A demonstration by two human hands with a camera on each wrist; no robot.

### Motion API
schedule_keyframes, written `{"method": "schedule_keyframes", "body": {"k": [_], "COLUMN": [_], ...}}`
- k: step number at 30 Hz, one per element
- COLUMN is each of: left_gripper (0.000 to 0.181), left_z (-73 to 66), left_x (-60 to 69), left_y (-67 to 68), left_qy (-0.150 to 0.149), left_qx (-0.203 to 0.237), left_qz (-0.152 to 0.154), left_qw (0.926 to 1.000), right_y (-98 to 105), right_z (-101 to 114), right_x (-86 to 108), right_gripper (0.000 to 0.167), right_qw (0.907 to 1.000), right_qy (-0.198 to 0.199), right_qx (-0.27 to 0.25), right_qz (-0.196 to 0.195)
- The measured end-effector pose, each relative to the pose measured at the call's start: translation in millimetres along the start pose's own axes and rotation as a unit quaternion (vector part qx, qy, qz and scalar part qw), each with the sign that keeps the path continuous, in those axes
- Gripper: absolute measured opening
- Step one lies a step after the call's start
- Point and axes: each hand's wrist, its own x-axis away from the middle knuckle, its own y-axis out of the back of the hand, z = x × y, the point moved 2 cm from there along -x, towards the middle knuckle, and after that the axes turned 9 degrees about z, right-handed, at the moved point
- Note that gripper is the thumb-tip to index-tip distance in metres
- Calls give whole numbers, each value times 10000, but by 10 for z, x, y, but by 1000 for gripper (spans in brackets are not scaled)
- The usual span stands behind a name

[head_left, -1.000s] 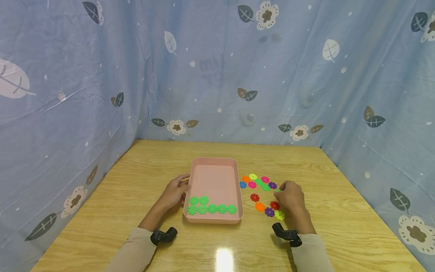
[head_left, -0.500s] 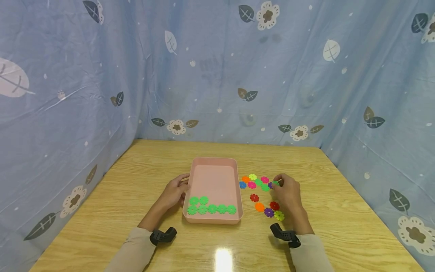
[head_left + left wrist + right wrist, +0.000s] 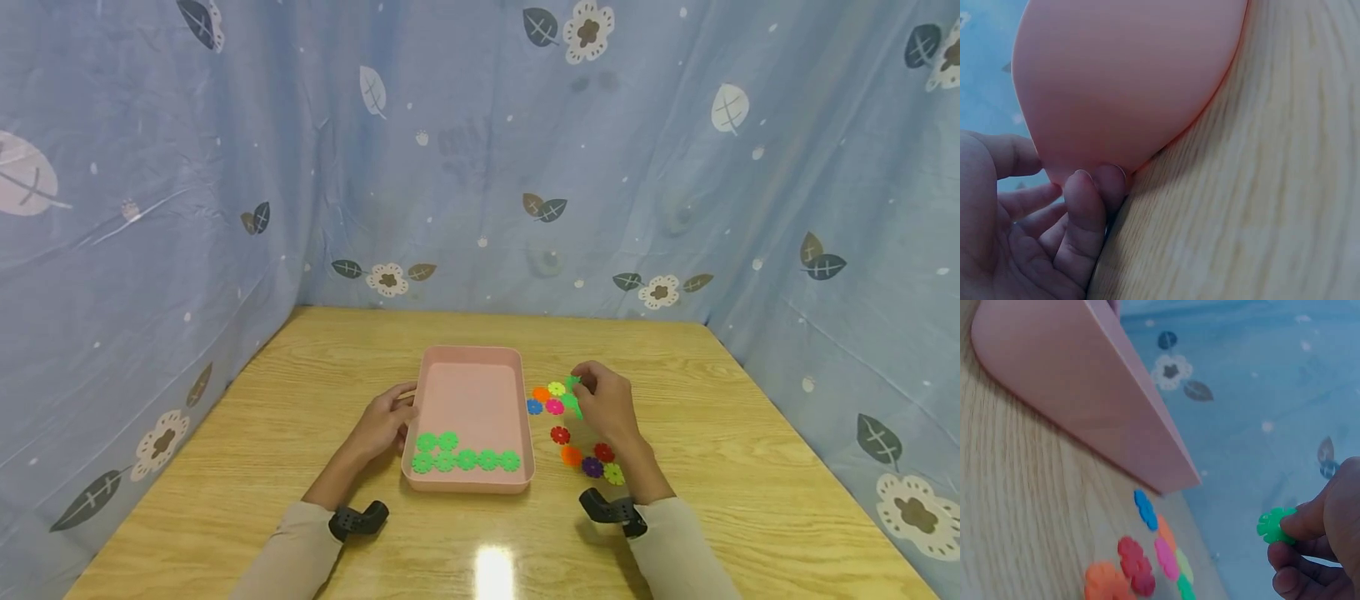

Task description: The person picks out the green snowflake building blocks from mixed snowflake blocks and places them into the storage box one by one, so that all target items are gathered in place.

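Note:
My left hand [image 3: 381, 427] holds the left side of a pink plastic tray [image 3: 471, 355]; in the left wrist view its fingertips [image 3: 1085, 190] meet the tray's wall [image 3: 1122, 87]. Inside the tray, several green snowflake discs [image 3: 467, 460] lie along the near end. My right hand [image 3: 609, 404] pinches a green snowflake disc [image 3: 1275, 525] between thumb and fingers, raised above the table right of the tray. Below and around that hand lie loose discs, among them blue [image 3: 534, 407], pink [image 3: 554, 407], red [image 3: 560, 435] and green [image 3: 570, 402] ones. The hand hides some discs.
Orange [image 3: 572, 456], purple [image 3: 592, 467] and yellow-green [image 3: 613, 474] discs lie nearer the front. A wooden table [image 3: 360, 342] bears everything. Blue patterned curtains [image 3: 480, 167] enclose it at the back and sides.
From the right end of the loose discs, my right hand has moved left and away from me, carrying the green disc toward the tray. The left hand and tray stay put.

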Motion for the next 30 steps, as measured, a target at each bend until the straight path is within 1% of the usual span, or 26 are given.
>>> {"method": "schedule_keyframes", "body": {"k": [5, 8, 16, 21, 25, 30], "left_gripper": [55, 55, 54, 55, 55, 55], "left_z": [14, 10, 7, 11, 8, 11], "left_x": [5, 5, 2, -2, -3, -5], "left_y": [15, 15, 5, 3, 6, 14], "left_qy": [22, 49, -1, -33, 13, 17], "left_qx": [6, 5, 6, 0, 46, 43], "left_qz": [-30, -59, 39, 105, 88, 89], "left_qw": [10000, 10000, 10000, 9999, 10000, 9999], "right_y": [-65, -101, -229, -321, -374, -458], "right_z": [137, 191, 288, 340, 398, 465], "right_x": [-60, -68, -64, -62, -61, -63], "right_gripper": [13, 13, 14, 14, 13, 11], "right_qw": [9996, 9993, 9978, 9963, 9945, 9914], "right_qy": [248, 306, 420, 362, 501, 622], "right_qx": [-85, -164, -402, -594, -647, -632], "right_qz": [75, 135, 313, 508, 648, 965]}}
